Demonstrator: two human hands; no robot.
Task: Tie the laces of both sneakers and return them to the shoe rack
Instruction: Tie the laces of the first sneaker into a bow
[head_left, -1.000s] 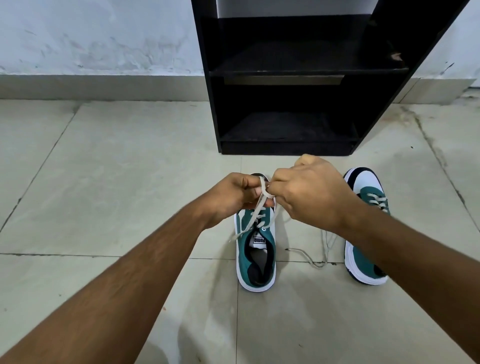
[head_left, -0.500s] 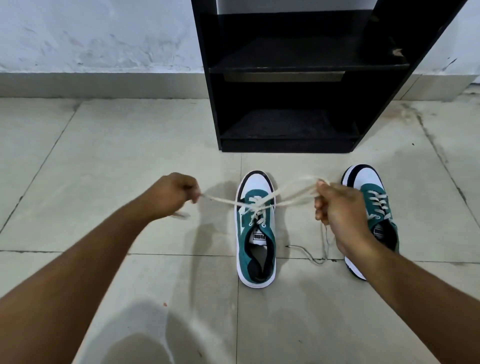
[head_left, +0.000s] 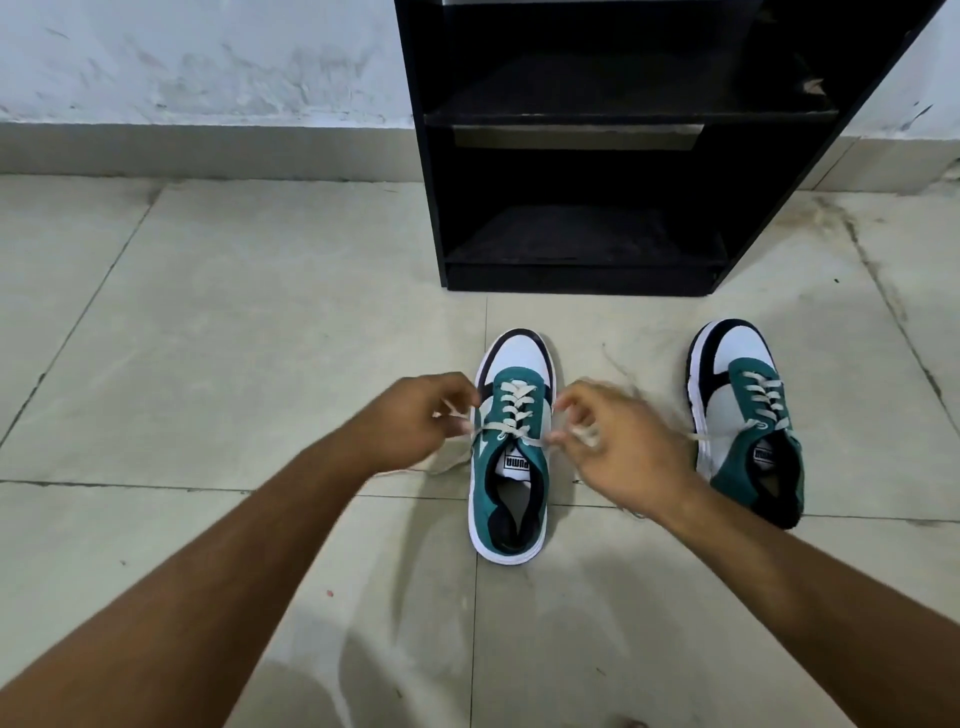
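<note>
Laces (head_left: 511, 418) of the near sneaker (head_left: 511, 452) are pinched taut by left hand (head_left: 415, 418) and right hand (head_left: 623, 447) fingers.

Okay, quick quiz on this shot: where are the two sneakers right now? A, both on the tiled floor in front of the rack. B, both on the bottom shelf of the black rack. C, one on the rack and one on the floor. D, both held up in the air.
A: the nearer sneaker, whose laces both hands pinch, and the other sneaker stand on the tiled floor before the black shoe rack.
</note>
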